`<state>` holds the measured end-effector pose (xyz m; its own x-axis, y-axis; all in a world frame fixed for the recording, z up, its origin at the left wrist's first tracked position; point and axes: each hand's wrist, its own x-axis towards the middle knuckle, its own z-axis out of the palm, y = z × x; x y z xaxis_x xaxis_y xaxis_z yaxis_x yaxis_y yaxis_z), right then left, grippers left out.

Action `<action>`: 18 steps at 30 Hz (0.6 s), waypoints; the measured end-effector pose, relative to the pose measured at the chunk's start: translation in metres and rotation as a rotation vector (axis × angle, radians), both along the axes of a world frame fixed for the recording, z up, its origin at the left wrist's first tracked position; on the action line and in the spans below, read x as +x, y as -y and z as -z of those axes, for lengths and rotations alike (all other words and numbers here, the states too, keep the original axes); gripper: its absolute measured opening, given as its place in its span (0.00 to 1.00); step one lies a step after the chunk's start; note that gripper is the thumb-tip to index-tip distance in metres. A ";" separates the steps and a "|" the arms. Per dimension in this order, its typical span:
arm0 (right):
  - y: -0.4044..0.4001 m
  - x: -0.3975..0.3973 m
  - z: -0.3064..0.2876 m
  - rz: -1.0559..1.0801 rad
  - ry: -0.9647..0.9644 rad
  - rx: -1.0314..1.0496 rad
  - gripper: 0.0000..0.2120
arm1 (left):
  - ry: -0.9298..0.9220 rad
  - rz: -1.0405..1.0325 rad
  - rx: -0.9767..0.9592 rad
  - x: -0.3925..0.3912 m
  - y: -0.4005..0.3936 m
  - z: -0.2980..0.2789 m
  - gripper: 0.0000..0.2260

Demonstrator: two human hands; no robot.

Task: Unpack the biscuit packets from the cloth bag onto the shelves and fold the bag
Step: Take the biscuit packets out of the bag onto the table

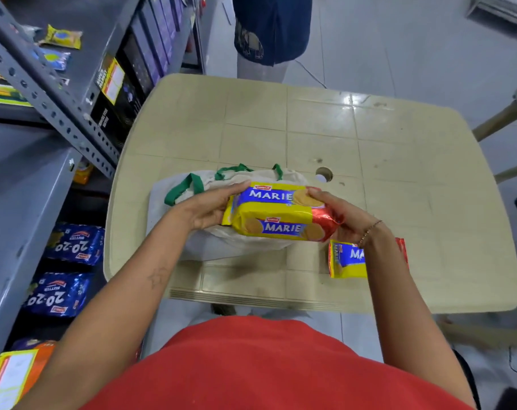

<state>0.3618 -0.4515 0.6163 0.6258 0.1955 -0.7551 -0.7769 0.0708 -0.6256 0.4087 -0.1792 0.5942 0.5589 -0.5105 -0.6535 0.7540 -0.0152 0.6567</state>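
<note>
Two yellow and blue Marie biscuit packets [278, 214] are stacked together and held above the white cloth bag [198, 241] with green handles, which lies on the beige table [399, 161]. My left hand [212, 205] grips their left end and my right hand [337, 214] grips their red right end. Another Marie packet [346, 260] lies flat on the table under my right wrist, partly hidden by it.
A grey metal shelf rack [53, 102] stands to the left, with blue 20-20 biscuit packs [74, 244] low down and small packets higher up. Another person [272, 28] stands beyond the table's far edge. A chair [511, 119] is at the right.
</note>
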 end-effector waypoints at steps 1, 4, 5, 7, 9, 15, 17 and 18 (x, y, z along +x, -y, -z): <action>0.009 -0.001 -0.002 0.017 0.002 0.008 0.19 | 0.008 -0.002 0.001 0.000 0.009 -0.001 0.14; 0.044 -0.002 -0.008 0.105 -0.006 0.047 0.21 | 0.010 -0.019 -0.041 0.002 0.046 -0.003 0.17; 0.055 -0.002 -0.008 0.121 -0.003 0.034 0.20 | 0.012 -0.023 -0.064 0.002 0.059 -0.002 0.18; 0.082 0.001 -0.004 0.168 0.026 -0.014 0.18 | 0.043 -0.026 -0.084 0.006 0.091 -0.001 0.21; 0.107 0.006 0.004 0.219 0.085 -0.046 0.19 | 0.095 -0.087 -0.041 0.008 0.120 0.001 0.18; 0.168 0.025 0.041 0.392 0.214 -0.273 0.10 | 0.145 -0.219 0.120 0.026 0.209 0.030 0.20; 0.185 0.032 0.058 0.426 0.227 -0.327 0.08 | 0.176 -0.216 0.187 0.033 0.230 0.042 0.23; 0.192 0.035 0.066 0.433 0.228 -0.345 0.09 | 0.177 -0.218 0.220 0.036 0.238 0.047 0.24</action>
<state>0.3963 -0.6439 0.5504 0.7474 -0.3460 -0.5671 -0.5664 0.1141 -0.8162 0.4446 -0.4168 0.5469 0.7537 -0.2246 -0.6176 0.6298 -0.0219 0.7765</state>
